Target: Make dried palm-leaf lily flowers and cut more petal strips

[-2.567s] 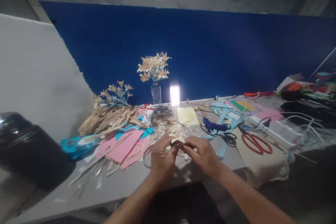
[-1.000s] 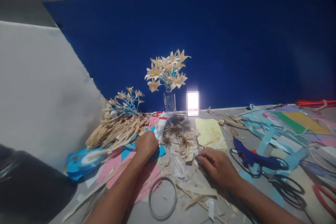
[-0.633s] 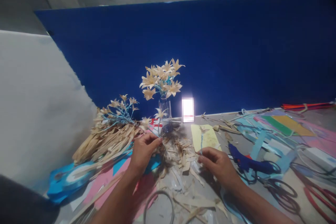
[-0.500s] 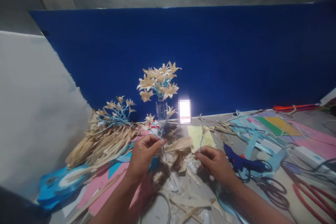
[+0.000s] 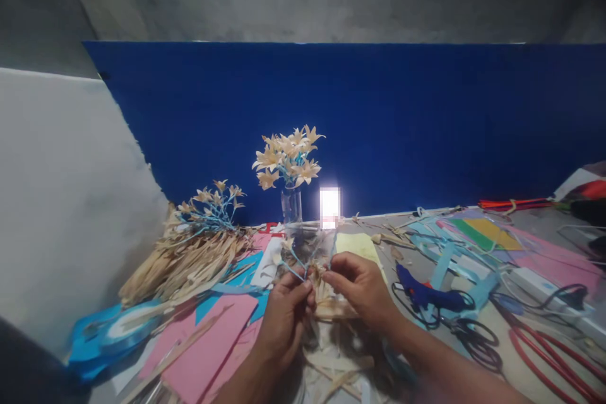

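My left hand (image 5: 286, 315) pinches a blue-wrapped sprig of artificial flowers (image 5: 296, 259) whose small cream blooms point up and left. Close beside it, my right hand (image 5: 357, 284) pinches a single blue-wrapped flower stem (image 5: 333, 246); its bloom is hard to make out against the bright light. Just behind the hands stands a clear glass vase (image 5: 291, 208) holding a bouquet of cream artificial flowers (image 5: 288, 154). A smaller bunch of blue-stemmed flowers (image 5: 213, 205) lies to the left on a heap of dried husks (image 5: 184, 262).
Pink paper (image 5: 211, 350) and a roll of blue tape (image 5: 127, 328) lie left. To the right are a blue glue gun (image 5: 430, 293), black scissors (image 5: 476, 341), red-handled scissors (image 5: 544, 353) and a white power strip (image 5: 552, 293). A blue panel (image 5: 402, 120) stands behind.
Both hands parted to reach the table and each picked up flower stems there. Since then, they have come together in the middle, bringing the sprig and the single stem close.
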Available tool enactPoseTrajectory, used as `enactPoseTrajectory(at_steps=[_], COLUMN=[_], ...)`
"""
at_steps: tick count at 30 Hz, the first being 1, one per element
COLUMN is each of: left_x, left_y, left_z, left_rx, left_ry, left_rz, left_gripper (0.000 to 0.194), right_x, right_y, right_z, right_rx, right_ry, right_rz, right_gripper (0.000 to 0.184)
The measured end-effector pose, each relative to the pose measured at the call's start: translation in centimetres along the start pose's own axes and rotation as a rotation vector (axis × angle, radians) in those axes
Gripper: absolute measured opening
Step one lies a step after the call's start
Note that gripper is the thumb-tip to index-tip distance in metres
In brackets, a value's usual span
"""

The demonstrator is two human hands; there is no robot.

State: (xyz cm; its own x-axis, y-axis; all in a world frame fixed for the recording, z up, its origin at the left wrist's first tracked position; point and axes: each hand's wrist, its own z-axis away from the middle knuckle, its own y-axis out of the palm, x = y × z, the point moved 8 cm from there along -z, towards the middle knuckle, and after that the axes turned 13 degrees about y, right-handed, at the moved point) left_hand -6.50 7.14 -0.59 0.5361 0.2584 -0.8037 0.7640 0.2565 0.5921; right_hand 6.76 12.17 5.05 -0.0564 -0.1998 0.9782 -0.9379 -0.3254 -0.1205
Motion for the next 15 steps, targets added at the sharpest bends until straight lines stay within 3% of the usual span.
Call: enactPoseTrajectory(at_steps=[9, 15], left_x=[2.7, 2.8], left_y=[-0.6, -0.9], left_z=[0.8, 0.9], left_rx=[-0.053, -0.116], left_ry=[-0.023, -0.056], left_rz=[0.003, 0.077], left_gripper=[0.034, 0.038], right_x=[-2.9, -4.4], right_y=[1.3, 1.9], right_z=[0.4, 0.3], right_rx=[-0.049, 0.002], right_ry=[0.013, 0.112], right_rz=[0.160, 0.065], right_gripper=[0.012, 0.018])
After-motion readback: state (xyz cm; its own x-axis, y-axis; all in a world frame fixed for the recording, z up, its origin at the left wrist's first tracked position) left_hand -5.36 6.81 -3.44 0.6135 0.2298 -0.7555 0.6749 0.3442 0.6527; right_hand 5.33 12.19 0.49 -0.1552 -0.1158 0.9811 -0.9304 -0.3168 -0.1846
